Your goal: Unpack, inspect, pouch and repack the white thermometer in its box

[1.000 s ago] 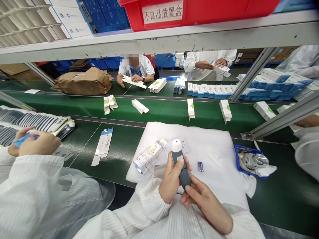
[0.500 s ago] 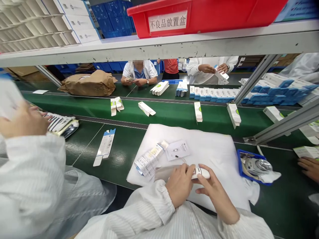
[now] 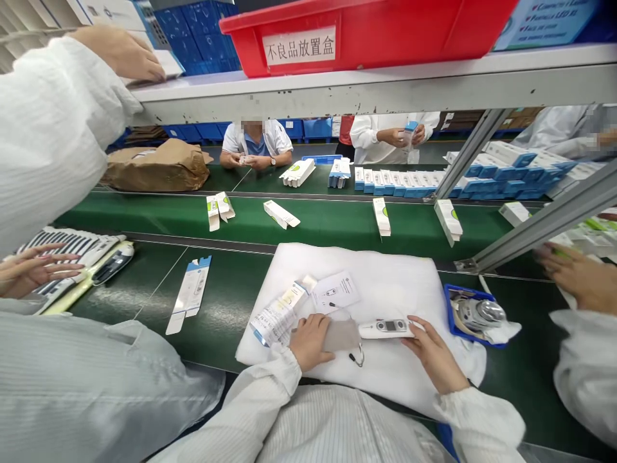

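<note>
This was a factory packing line: green conveyor belts (image 3: 328, 225) ran beneath metal shelving (image 3: 337, 87), with rows of cartons (image 3: 400, 183), a red reject bin (image 3: 385, 32), and workers in white smocks (image 3: 366, 132).

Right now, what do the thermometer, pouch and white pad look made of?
The thermometer looks like smooth white plastic, given its faint sheen. The pouch seems matte grey fabric, since it lies soft and limp; felt is possible. The pad looks like matte white foam or padded sheeting, judging by its soft, rounded edges.
</note>
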A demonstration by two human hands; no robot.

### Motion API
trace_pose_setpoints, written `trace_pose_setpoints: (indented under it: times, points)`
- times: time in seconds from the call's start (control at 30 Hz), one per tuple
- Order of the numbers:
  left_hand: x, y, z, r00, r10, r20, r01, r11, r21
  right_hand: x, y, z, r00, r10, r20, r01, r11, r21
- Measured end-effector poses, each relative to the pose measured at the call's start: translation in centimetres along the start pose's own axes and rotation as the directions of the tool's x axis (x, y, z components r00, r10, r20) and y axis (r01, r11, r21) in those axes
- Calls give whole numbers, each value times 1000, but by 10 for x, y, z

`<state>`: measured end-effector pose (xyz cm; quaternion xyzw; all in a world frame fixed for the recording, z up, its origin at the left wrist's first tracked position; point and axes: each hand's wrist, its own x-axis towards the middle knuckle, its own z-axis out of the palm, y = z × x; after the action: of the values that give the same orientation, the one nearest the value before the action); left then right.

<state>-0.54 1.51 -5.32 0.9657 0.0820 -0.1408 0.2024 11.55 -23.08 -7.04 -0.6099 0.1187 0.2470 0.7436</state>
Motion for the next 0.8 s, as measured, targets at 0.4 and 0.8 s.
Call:
trace_pose_setpoints:
  times: [0.4, 0.8]
  points:
    - [7, 16, 29, 976, 10, -219, -70, 961, -268, -25, 62, 103, 913, -164, 374, 362, 749, -555]
    - [-6, 54, -23, 985, -156, 69, 90, 137, -986, -55, 14, 79, 800, -373, 470, 529, 808, -259]
